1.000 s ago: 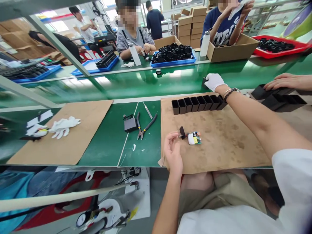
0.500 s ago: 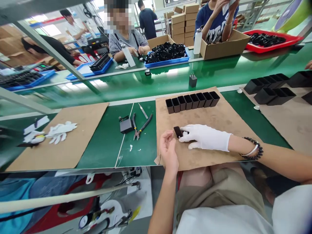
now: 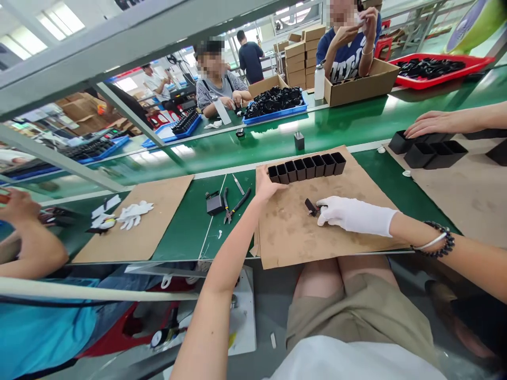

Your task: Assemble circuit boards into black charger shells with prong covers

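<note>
My bare left hand (image 3: 266, 186) is at the left end of a row of open-topped black plastic cases (image 3: 307, 168). Its fingers wrap the left side of the end case (image 3: 273, 174), and the thumb lies along the front. My right hand (image 3: 343, 215), in a white glove, is closed on a small black charger part (image 3: 310, 207) low over the brown cardboard sheet (image 3: 293, 232). Its flat black face points left; the fingertips hide its inner side.
Left of the cardboard lie pliers (image 3: 228, 211), tweezers (image 3: 238, 184) and a black box (image 3: 214, 203). A black plug adapter (image 3: 299, 140) stands on the green bench beyond. A co-worker's hand (image 3: 428, 124) rests on black cases at right; another person's arm (image 3: 27, 232) is at left.
My left hand has moved forward from beside the right hand to the left end of the case row. The right hand still holds the charger part. A co-worker's hand has come in at right.
</note>
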Demonstrator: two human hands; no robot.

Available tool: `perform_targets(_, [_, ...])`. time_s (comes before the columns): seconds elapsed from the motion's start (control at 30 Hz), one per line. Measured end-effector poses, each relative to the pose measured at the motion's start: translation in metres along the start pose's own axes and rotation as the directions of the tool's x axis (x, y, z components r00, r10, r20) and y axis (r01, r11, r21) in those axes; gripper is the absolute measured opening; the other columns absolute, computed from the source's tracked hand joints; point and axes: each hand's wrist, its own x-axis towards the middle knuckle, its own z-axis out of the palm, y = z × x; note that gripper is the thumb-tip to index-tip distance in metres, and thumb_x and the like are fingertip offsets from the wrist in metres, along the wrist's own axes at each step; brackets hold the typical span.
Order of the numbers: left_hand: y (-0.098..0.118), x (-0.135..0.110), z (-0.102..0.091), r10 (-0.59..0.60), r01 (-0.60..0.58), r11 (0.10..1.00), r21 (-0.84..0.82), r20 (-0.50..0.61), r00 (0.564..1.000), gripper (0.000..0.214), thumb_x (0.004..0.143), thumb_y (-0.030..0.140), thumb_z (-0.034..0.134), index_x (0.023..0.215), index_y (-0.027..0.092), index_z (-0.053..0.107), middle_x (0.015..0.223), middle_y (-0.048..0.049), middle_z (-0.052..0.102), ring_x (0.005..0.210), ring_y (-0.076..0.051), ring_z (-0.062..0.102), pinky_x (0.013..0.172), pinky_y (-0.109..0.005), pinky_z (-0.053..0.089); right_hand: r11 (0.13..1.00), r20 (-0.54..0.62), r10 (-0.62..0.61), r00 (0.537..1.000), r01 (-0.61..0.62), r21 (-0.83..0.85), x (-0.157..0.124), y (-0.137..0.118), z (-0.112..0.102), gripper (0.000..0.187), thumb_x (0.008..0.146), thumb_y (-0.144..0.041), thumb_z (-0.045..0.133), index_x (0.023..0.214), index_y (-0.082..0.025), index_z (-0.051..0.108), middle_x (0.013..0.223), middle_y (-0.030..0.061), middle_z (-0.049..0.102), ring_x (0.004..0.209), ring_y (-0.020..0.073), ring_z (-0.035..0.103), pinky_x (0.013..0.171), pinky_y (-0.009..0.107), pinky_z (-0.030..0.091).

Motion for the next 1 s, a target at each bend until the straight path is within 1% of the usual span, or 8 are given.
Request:
perform_targets(0.07, [0.002, 0.0, 0.004, -0.004, 0.004, 1.0, 0.021, 0.036, 0.999, 0.069, 0.049, 0.003, 0.088, 0.109, 0.018, 0.056, 0.116, -0.0093, 0.062, 0.12, -0.03, 0.061, 0.111, -0.048, 0.047, 0.917, -0.02, 0.08, 0.997, -0.066, 0.393, -0.003, 0.0, -0.003, 0.018, 0.09, -0.037, 0.069, 0.098, -0.025, 0.08, 0.12, 0.0088, 0.071, 0.108, 0.0268, 0.069, 0.095, 0.04, 0.055])
perform_targets(0.17, [0.013, -0.036, 0.007, 0.007, -0.009, 1.0, 0.027, 0.057, 0.998, 0.061, 0.062, 0.016, 0.089, 0.113, 0.019, 0.055, 0.112, -0.0082, 0.063, 0.109, -0.026, 0.065, 0.105, -0.045, 0.051, 0.44, -0.025, 0.211, 0.977, -0.072, 0.895, -0.017, -0.01, -0.005, 0.044, 0.086, -0.043, 0.076, 0.127, -0.028, 0.068, 0.113, 0.0061, 0.073, 0.103, 0.0227, 0.071, 0.094, 0.042, 0.057])
perform_targets(0.23, [0.025, -0.078, 0.007, 0.048, -0.05, 0.999, 0.015, 0.075, 0.996, 0.065, 0.065, 0.027, 0.091, 0.118, 0.021, 0.054, 0.117, -0.0079, 0.063, 0.109, -0.024, 0.065, 0.103, -0.041, 0.052, 0.12, -0.032, 0.263, 0.964, 0.001, 0.993, -0.029, -0.019, 0.0, 0.051, 0.085, -0.046, 0.078, 0.13, -0.029, 0.064, 0.114, 0.0056, 0.075, 0.104, 0.0227, 0.073, 0.095, 0.044, 0.057])
perform_targets(0.3, [0.037, -0.126, 0.008, 0.125, -0.125, 0.992, -0.009, 0.167, 0.978, 0.066, 0.069, 0.035, 0.09, 0.124, 0.023, 0.056, 0.125, -0.008, 0.061, 0.117, -0.024, 0.063, 0.103, -0.037, 0.051, -0.027, -0.064, 0.319, 0.946, 0.076, 0.997, -0.04, -0.029, 0.009, 0.046, 0.084, -0.049, 0.078, 0.123, -0.026, 0.068, 0.116, 0.0073, 0.076, 0.109, 0.0255, 0.073, 0.097, 0.044, 0.058])
perform_targets(0.53, [0.05, -0.224, 0.014, 0.096, -0.109, 0.991, 0.081, 0.149, 0.984, 0.067, 0.076, 0.037, 0.088, 0.135, 0.028, 0.057, 0.14, -0.0106, 0.056, 0.125, -0.025, 0.058, 0.094, -0.031, 0.054, 0.06, -0.249, 0.529, 0.811, 0.257, 0.965, -0.057, -0.046, 0.044, 0.033, 0.076, -0.04, 0.085, 0.106, -0.029, 0.076, 0.122, 0.0051, 0.077, 0.116, 0.0276, 0.072, 0.1, 0.047, 0.057])
perform_targets(0.67, [0.05, -0.238, 0.022, 0.049, -0.064, 0.993, 0.104, 0.142, 0.989, 0.069, 0.076, 0.036, 0.089, 0.138, 0.03, 0.058, 0.145, -0.0105, 0.058, 0.131, -0.028, 0.058, 0.099, -0.034, 0.054, 0.153, -0.393, 0.564, 0.727, 0.376, 0.914, -0.06, -0.062, 0.046, 0.029, 0.07, -0.029, 0.088, 0.096, -0.032, 0.077, 0.125, 0.0005, 0.076, 0.12, 0.0278, 0.07, 0.109, 0.05, 0.053])
perform_targets(0.8, [0.064, -0.245, 0.026, 0.018, -0.016, 1.0, -0.011, 0.22, 0.975, 0.081, 0.069, 0.033, 0.094, 0.14, 0.03, 0.057, 0.141, -0.0111, 0.062, 0.125, -0.029, 0.064, 0.093, -0.034, 0.058, 0.446, -0.606, 0.471, 0.641, 0.419, 0.791, -0.068, -0.086, 0.037, 0.036, 0.07, -0.018, 0.089, 0.098, -0.038, 0.078, 0.106, -0.0002, 0.079, 0.121, 0.0313, 0.069, 0.109, 0.054, 0.054])
perform_targets(1.0, [0.087, -0.242, 0.021, 0.141, -0.127, 0.989, -0.069, 0.272, 0.952, 0.065, 0.073, 0.022, 0.091, 0.13, 0.029, 0.062, 0.129, -0.0073, 0.067, 0.119, -0.026, 0.067, 0.1, -0.033, 0.057, 0.675, -0.714, 0.22, 0.665, 0.424, 0.604, -0.077, -0.103, 0.029, 0.04, 0.076, -0.01, 0.082, 0.101, -0.042, 0.081, 0.084, -0.0002, 0.078, 0.106, 0.029, 0.075, 0.092, 0.049, 0.064])
